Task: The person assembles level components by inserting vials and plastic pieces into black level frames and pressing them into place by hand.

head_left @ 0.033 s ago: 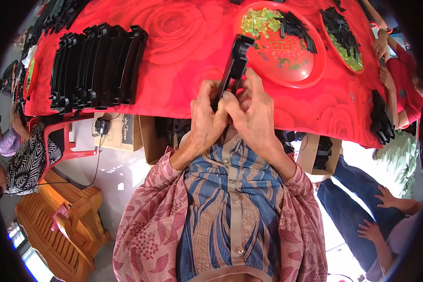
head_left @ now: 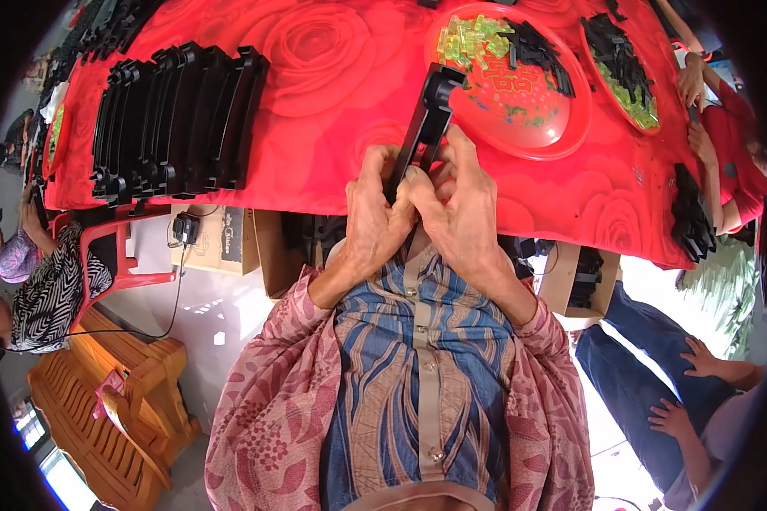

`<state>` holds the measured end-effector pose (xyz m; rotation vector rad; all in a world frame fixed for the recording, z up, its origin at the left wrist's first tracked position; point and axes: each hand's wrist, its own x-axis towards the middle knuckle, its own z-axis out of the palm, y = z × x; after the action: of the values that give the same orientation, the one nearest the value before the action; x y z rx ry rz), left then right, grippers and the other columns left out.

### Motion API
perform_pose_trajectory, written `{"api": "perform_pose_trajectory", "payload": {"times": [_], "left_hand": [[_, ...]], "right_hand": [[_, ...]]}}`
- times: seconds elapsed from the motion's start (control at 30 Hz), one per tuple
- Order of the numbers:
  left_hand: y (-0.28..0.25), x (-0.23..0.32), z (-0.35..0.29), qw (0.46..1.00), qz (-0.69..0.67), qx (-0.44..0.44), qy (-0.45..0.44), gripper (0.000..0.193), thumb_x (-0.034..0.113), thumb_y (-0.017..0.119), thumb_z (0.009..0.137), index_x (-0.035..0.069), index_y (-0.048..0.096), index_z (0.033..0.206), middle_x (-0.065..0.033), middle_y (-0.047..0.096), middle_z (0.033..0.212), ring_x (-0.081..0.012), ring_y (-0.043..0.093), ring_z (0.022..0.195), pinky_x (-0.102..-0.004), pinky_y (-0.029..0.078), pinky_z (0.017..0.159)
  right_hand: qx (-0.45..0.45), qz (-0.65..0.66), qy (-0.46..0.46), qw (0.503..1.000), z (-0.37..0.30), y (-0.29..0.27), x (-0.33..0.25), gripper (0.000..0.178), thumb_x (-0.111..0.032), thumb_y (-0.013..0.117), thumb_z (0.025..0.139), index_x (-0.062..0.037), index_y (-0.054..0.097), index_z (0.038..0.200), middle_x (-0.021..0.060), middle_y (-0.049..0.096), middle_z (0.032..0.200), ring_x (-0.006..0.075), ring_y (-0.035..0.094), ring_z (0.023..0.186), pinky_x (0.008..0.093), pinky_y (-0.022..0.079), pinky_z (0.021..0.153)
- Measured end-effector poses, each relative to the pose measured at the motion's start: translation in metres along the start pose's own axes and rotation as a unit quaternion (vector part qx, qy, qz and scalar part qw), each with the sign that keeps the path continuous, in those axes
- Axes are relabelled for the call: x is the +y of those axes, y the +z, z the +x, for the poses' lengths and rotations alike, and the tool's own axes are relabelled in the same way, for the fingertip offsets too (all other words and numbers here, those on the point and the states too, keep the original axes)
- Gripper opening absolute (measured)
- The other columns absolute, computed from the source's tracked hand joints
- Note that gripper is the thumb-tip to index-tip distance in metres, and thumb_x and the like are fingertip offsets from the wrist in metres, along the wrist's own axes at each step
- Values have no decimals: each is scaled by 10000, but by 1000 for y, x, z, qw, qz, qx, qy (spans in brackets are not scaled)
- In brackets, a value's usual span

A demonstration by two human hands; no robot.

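Note:
Between my two hands, over the near edge of the red-covered table, is a long black plastic part (head_left: 424, 115). It stands tilted, its rounded hooked end pointing away from me. My left hand (head_left: 377, 200) is closed around its near left side. On the other side, my right hand (head_left: 458, 200) grips it with bent fingers, and both thumbs press together at its middle. My fingers hide the lower end. A shorter black strip shows beside the part, just above my thumbs; whether it is a separate piece I cannot tell.
Several similar black parts (head_left: 179, 119) stand in a row on the red tablecloth (head_left: 315, 85) at left. Beyond my right hand lies a red oval tray (head_left: 520, 140) with yellow-green clear pieces and black strips. Another such tray (head_left: 626, 85) is farther right. Co-workers sit on both sides; cardboard boxes (head_left: 213, 238) stand below.
The far end of the black part has shifted very slightly to the right. Both hands keep their place and grip.

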<state>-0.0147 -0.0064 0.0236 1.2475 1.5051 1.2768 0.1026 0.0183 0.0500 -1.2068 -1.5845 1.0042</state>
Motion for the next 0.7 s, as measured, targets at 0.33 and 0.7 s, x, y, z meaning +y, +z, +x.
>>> {"api": "perform_pose_trajectory", "payload": {"times": [0.33,0.7], "left_hand": [[0,-1,-3,991,111,-15,78,305,67,589,882,-13,458,1145,-280,638,794,-445,675,729,-474,519,596],[-7,2,-1,994,106,-24,11,300,63,603,869,-23,481,1129,-264,639,737,-418,677,671,-448,502,554]], "right_hand": [[-20,51,79,995,7,-1,22,180,-64,600,851,55,502,944,203,628,728,267,657,637,381,498,573],[-81,45,129,987,8,-1,20,234,-113,632,853,59,499,940,239,583,682,275,656,622,409,464,537]]}}
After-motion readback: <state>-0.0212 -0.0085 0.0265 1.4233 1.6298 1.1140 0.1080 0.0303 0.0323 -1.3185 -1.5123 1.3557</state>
